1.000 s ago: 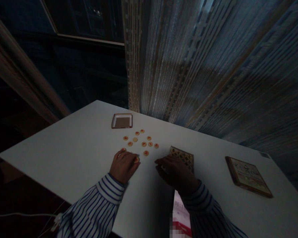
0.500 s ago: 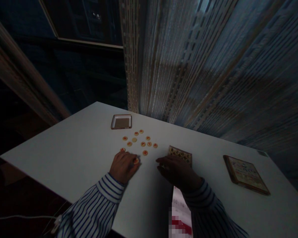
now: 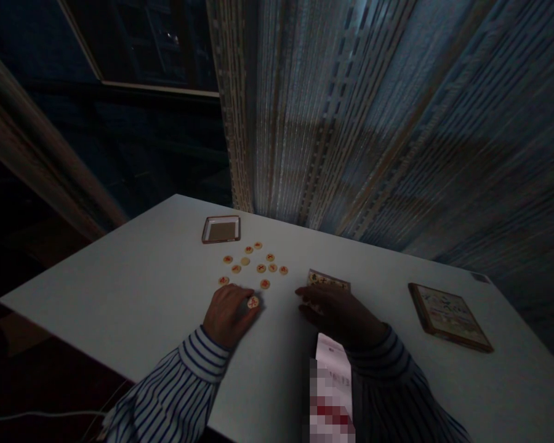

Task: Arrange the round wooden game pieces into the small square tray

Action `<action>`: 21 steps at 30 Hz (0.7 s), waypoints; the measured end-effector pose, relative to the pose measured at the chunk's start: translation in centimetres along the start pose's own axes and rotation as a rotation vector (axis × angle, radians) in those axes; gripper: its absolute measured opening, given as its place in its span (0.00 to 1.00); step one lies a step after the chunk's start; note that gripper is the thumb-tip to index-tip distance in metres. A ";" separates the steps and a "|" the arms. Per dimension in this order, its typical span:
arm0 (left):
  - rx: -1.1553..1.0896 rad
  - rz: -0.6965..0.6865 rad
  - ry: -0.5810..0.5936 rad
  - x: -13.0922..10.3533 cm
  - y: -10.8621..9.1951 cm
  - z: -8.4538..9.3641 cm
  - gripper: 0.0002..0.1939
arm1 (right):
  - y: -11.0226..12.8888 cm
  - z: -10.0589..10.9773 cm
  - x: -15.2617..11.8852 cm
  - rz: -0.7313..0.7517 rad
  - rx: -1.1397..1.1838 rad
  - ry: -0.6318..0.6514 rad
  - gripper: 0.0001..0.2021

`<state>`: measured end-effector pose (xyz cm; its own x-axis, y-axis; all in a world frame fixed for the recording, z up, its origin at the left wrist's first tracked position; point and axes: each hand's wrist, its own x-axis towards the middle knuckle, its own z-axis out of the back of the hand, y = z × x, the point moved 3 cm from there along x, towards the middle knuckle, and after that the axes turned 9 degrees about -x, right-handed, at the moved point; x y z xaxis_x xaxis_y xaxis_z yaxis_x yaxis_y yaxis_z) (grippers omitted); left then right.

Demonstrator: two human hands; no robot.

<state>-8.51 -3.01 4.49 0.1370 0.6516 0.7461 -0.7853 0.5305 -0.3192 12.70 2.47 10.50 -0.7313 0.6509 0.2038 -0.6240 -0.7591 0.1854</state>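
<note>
My left hand (image 3: pixel 226 315) rests low over the white table (image 3: pixel 133 271), its fingers closed on a round Chinese chess piece (image 3: pixel 253 302) with a red character, face up between thumb and index finger. Just beyond it lie several loose pieces (image 3: pixel 261 268) with red marks; one piece (image 3: pixel 245 261) shows a blank face. My right hand (image 3: pixel 344 317) hovers over a small box (image 3: pixel 329 278) filled with rows of dark-marked pieces and hides its near part. Thumb and fingers of that hand are curved and apart, with no held piece visible.
An open shallow lid or tray (image 3: pixel 221 229) lies at the back left. At the right is a flat decorated box (image 3: pixel 450 317). A lit phone (image 3: pixel 335 357) lies under my right forearm. Fringed curtains (image 3: pixel 314 123) hang behind the table.
My right hand has shifted slightly right, further over the box of pieces. The piece in my left hand now shows more of its face. The camera view has moved a little.
</note>
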 end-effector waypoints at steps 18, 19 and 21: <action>-0.220 -0.009 0.153 0.4 -4.1 -2.8 0.12 | -1.7 1.5 -0.8 -0.020 0.049 -0.037 0.15; -0.221 -0.016 0.148 0.6 -4.2 -2.8 0.11 | -1.8 1.5 -0.9 -0.015 0.056 -0.047 0.15; -0.214 -0.015 0.148 1.0 -4.4 -2.8 0.11 | -1.9 1.6 -1.0 -0.002 0.064 -0.067 0.15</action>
<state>-3.19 -3.17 5.03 0.2464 0.7067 0.6632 -0.6390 0.6330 -0.4371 15.05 3.29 11.45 -0.7089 0.6528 0.2669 -0.6047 -0.7574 0.2465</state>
